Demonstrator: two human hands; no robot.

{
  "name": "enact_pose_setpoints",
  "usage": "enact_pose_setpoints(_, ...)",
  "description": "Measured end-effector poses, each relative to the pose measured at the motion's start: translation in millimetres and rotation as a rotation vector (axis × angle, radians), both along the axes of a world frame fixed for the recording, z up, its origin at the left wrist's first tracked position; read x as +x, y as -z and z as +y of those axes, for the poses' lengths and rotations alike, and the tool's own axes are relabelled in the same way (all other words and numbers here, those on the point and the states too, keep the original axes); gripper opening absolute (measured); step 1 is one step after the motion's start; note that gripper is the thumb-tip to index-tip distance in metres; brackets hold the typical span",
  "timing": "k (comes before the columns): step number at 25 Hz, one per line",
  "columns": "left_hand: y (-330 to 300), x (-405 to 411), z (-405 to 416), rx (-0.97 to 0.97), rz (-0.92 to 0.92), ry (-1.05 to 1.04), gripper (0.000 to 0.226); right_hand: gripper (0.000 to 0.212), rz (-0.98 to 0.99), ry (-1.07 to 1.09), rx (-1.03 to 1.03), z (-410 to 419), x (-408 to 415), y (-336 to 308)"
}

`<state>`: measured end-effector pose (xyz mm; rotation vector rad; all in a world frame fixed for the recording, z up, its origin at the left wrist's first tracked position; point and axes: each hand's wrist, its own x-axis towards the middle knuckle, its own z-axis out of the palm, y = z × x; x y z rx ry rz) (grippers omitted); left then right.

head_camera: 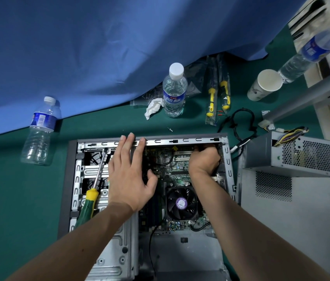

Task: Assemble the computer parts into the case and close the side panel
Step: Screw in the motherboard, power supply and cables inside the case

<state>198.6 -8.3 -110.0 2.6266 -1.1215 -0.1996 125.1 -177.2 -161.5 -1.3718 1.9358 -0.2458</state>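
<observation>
The open computer case [182, 140] lies flat on the green table, its motherboard [177, 165] and CPU fan [181, 202] exposed. My left hand [130, 173] rests over the case with straight fingers reaching its far rail. My right hand [204, 159] is curled down into the far right corner of the case around something dark that I cannot identify. A green and yellow screwdriver [91, 197] lies across the drive cage. The power supply [293, 157] with its loose wires sits outside the case on the right, on the grey side panel [281, 224].
Water bottles stand at the back [174, 92] and lie at the left [41, 130] and far right [310, 53]. A paper cup [265, 85], bagged screwdrivers [218, 96], a crumpled tissue [153, 107], a loose screw [170, 129] and a black cable [241, 122] lie behind the case. Blue cloth [99, 47] hangs beyond.
</observation>
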Motion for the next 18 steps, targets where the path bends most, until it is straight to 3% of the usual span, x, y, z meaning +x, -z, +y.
enact_pose_setpoints(10,1.7,0.5,0.2,-0.026,-0.002,0.002,0.076,0.020,0.008,-0.071,-0.024,8.1,-4.0,-1.0)
enact_pose_setpoints(15,0.3,0.1,0.5,-0.036,0.017,0.000,0.075,0.045,-0.155,-0.180,0.019,34.4,-17.3,-19.6)
enact_pose_setpoints(18,-0.2,-0.4,1.6,-0.036,0.030,-0.007,0.075,0.038,-0.270,-0.332,-0.026,54.4,-35.4,-49.9)
